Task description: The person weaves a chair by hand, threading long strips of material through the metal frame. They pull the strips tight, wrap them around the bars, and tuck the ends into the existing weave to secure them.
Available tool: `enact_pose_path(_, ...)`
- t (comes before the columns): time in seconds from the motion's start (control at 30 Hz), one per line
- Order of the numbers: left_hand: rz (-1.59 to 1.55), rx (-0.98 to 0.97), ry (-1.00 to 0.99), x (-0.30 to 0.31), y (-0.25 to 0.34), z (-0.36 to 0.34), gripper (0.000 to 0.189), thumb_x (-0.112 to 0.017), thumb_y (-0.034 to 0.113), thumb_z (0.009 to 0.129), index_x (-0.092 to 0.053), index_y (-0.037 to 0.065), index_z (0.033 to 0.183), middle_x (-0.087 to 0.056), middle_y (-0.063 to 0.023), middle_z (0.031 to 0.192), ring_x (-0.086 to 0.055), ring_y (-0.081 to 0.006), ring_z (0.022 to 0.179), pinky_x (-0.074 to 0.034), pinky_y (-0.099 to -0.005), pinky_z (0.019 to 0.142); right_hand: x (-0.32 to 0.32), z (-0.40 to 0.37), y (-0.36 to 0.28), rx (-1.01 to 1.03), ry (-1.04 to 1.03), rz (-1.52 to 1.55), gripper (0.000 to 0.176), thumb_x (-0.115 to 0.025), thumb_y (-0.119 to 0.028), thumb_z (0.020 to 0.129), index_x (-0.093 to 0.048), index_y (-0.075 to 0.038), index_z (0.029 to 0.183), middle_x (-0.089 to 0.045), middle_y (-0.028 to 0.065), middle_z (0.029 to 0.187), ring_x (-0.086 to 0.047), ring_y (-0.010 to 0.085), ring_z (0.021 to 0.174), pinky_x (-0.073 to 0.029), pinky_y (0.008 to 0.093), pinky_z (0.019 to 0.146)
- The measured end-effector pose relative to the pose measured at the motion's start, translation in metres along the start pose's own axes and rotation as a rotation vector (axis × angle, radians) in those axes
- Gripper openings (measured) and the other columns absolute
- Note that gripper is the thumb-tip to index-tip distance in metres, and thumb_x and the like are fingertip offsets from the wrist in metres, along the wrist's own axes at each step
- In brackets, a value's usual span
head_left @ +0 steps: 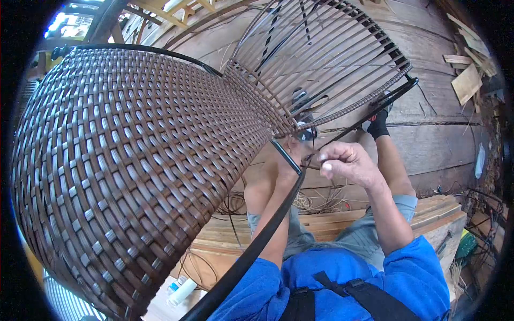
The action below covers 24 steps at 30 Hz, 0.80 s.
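A brown wicker chair [123,155] lies tipped in front of me, its large panel closely woven. Its other section [332,59] has parallel strands with open gaps and a few dark strands crossing them. My right hand [350,165] is beside the chair's black frame, thumb and fingers drawn together in a pinch; whatever they hold is too small to make out. My left hand [292,148] is at the corner where the two sections meet, behind a short black frame bar [286,156]. Its fingers are mostly hidden. A small dark strand end [307,159] shows between the hands.
Stacked wooden planks [428,214] lie under my legs. Loose strands [321,200] are tangled on the floor by my knees. Wood scraps [466,83] lie at far right. A white cylinder [182,291] stands at lower left. The long black frame bar [251,254] passes my left arm.
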<state>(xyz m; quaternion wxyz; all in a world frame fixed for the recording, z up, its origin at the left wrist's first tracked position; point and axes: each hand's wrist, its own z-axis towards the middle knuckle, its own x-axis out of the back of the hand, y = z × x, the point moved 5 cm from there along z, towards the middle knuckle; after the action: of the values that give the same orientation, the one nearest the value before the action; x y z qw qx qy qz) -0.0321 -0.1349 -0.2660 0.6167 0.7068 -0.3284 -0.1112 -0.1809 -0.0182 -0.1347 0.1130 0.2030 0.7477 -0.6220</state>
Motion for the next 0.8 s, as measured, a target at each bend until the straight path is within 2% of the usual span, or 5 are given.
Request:
enact_pose_path(0.2,-0.002,0.049,0.059,0.007,0.018,-0.045,0.046,-0.042,0.043,0.092,-0.057,0.001,0.1,-0.06,-0.0093,0.079,-0.056,-0.0178,0.074,-0.045,-0.0337,0.065,-0.068,-0.028,-0.035,0.199,-0.267,-0.39,0.016,-0.058,-0.018,0.086,-0.057,-0.004,0.095,-0.056,0.0018,0.07,-0.051,0.0101,0.055,-0.04,0.0253,0.047)
enact_pose_path(0.27,0.033,0.097,0.119,0.018,0.032,-0.077,0.046,-0.041,0.043,0.092,-0.058,0.001,0.1,-0.06,-0.0083,0.078,-0.056,-0.0161,0.073,-0.045,-0.033,0.065,-0.114,-0.067,-0.059,0.919,-0.364,-0.81,0.018,-0.057,-0.02,0.084,-0.056,-0.004,0.092,-0.058,0.0057,0.074,-0.054,0.0216,0.054,-0.043,0.0329,0.053)
enact_pose_path(0.6,-0.612,0.182,-0.203,0.003,0.121,-0.194,0.036,-0.047,0.038,0.092,-0.057,0.004,0.095,-0.058,-0.0011,0.079,-0.052,-0.0111,0.069,-0.043,-0.0241,0.057,-0.124,-0.15,0.083,-0.149,-0.315,-1.11,0.02,-0.052,-0.021,0.086,-0.063,-0.008,0.094,-0.062,0.0209,0.09,-0.06,0.0344,0.086,-0.048,0.0395,0.072)
enact_pose_path(0.73,0.052,-0.069,-0.284,-0.019,0.167,-0.246,0.032,-0.045,0.033,0.093,-0.057,0.003,0.088,-0.056,-0.0038,0.072,-0.057,-0.0194,0.072,-0.046,-0.0334,0.063,-0.057,-0.124,0.076,0.034,0.019,-0.375,0.04,-0.047,-0.039,0.091,-0.062,-0.003,0.091,-0.065,0.0049,0.085,-0.059,0.0121,0.079,-0.048,0.0281,0.071)
enact_pose_path(0.8,0.691,-0.459,-0.724,-0.062,0.106,-0.273,0.028,-0.047,0.027,0.091,-0.057,0.001,0.091,-0.062,-0.0113,0.084,-0.059,-0.0264,0.08,-0.046,-0.0367,0.07,-0.079,-0.125,0.023,-0.116,0.178,0.282,0.032,-0.043,-0.03,0.093,-0.061,-0.004,0.088,-0.06,0.0024,0.071,-0.055,0.0102,0.064,-0.046,0.0234,0.061)
